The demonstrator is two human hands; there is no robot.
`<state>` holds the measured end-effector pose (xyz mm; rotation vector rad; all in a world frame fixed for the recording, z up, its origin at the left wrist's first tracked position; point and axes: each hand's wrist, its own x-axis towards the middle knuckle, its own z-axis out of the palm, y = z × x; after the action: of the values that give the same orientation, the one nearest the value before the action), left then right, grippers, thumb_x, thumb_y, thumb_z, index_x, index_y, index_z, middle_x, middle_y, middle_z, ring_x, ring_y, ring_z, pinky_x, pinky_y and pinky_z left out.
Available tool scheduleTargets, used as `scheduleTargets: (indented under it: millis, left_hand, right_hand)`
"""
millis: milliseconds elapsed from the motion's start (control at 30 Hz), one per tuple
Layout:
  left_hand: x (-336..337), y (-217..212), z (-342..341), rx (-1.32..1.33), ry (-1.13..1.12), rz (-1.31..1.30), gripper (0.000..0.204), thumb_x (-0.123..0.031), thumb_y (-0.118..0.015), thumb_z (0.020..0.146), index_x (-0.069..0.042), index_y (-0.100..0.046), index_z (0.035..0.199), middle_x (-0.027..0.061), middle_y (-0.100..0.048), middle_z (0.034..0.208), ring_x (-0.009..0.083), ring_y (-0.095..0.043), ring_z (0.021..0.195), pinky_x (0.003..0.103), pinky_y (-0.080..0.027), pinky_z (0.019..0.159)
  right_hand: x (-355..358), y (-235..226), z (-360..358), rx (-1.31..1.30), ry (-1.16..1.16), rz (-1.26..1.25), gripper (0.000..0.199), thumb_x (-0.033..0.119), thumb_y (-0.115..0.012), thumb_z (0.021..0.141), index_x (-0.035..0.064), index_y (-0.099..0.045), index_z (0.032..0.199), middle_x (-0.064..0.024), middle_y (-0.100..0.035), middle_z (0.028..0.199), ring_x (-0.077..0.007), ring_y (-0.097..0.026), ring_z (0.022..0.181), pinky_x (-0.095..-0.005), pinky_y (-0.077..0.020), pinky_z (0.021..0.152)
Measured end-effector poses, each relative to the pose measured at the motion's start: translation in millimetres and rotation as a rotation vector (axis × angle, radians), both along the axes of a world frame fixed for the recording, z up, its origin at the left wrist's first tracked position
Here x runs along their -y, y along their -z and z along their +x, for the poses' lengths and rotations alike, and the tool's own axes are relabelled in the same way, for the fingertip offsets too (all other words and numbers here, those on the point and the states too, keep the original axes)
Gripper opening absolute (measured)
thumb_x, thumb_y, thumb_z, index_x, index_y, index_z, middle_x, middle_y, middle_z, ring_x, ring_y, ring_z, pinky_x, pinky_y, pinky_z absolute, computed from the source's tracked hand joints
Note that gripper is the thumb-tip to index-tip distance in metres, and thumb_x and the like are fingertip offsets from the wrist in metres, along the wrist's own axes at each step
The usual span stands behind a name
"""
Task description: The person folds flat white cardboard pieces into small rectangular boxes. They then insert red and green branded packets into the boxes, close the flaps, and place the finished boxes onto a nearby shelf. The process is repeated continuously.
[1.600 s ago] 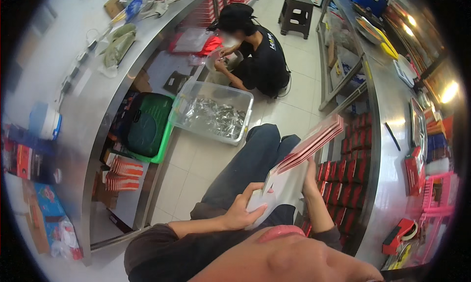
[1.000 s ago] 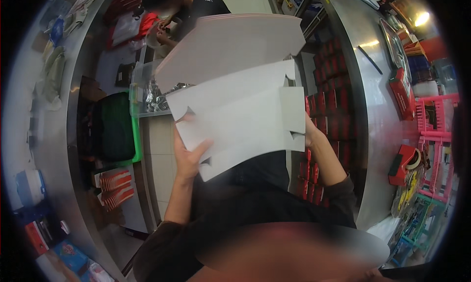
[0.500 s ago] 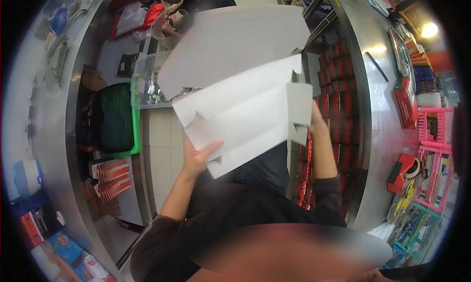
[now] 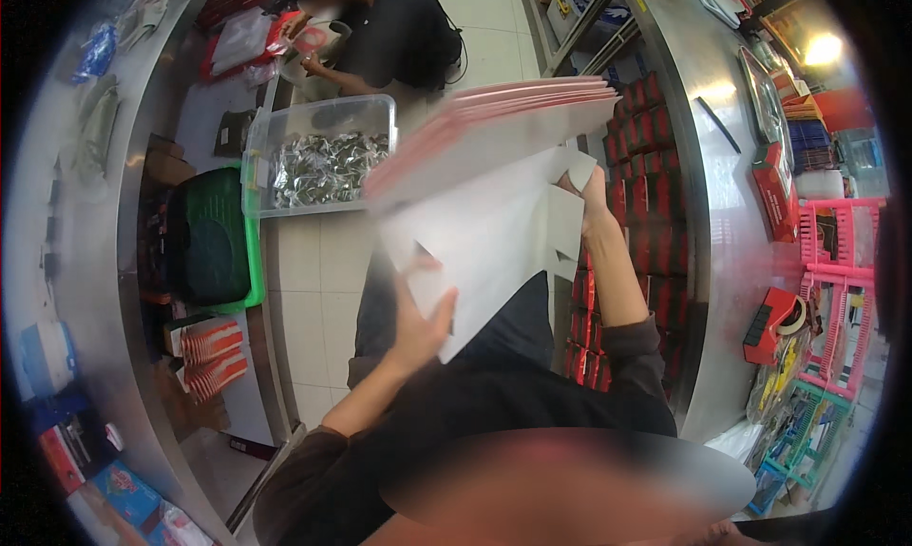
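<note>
the left hand (image 4: 418, 323) pinches the lower edge of a flat white carton blank (image 4: 484, 232), fingers closed on it; the right hand (image 4: 591, 199) grips its far side, so the sheet stays spread between both sets of fingers above the lap.

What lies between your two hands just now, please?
In the head view, a flat white carton blank spans from the left hand to the right hand.

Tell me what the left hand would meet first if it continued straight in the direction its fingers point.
The left hand already touches the white flat carton blank, so that comes first. Beyond it, the line runs toward the clear plastic bin of silver packets on the floor, though depth is unclear.
</note>
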<state>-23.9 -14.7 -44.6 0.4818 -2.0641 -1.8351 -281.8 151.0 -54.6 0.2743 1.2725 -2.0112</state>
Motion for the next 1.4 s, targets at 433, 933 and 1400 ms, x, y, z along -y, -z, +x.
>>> scheduleTargets:
  millis: [433,933,1400]
  left_hand:
    - [45.4,1.1,-22.0,-0.021,0.05,0.424,0.054,0.004,-0.069,0.078,-0.008,-0.042,0.123,0.0095,-0.052,0.111,0.0213,-0.056,0.106,0.036,-0.048,0.091]
    - [103.1,-4.7,-83.0,0.358,0.432,0.707,0.044,-0.013,-0.076,0.077,0.007,-0.06,0.113,0.0164,-0.067,0.1,0.0229,-0.068,0.086,0.034,-0.056,0.073]
    - [45.5,-9.9,-142.6,-0.109,0.201,0.246,0.08,-0.068,-0.019,0.098,-0.001,-0.058,0.117,0.006,-0.061,0.104,0.0155,-0.054,0.1,0.028,-0.04,0.091]
  right_hand:
    - [-13.8,-11.0,12.0,-0.025,-0.15,0.004,0.089,0.067,-0.033,0.094,-0.0006,-0.025,0.151,-0.0201,-0.034,0.153,-0.0283,-0.034,0.141,-0.0414,-0.0263,0.116]
    - [-52.6,-36.0,150.1,-0.249,0.23,0.014,0.098,0.02,-0.054,0.059,0.0004,-0.021,0.149,-0.0212,-0.053,0.117,-0.0347,-0.057,0.105,-0.0424,-0.0481,0.094]
    - [-0.1,-22.9,229.5,-0.222,0.037,-0.395,0.068,0.014,-0.057,0.066,-0.0013,-0.041,0.131,-0.0185,-0.057,0.114,-0.0349,-0.06,0.104,-0.0456,-0.0503,0.091]
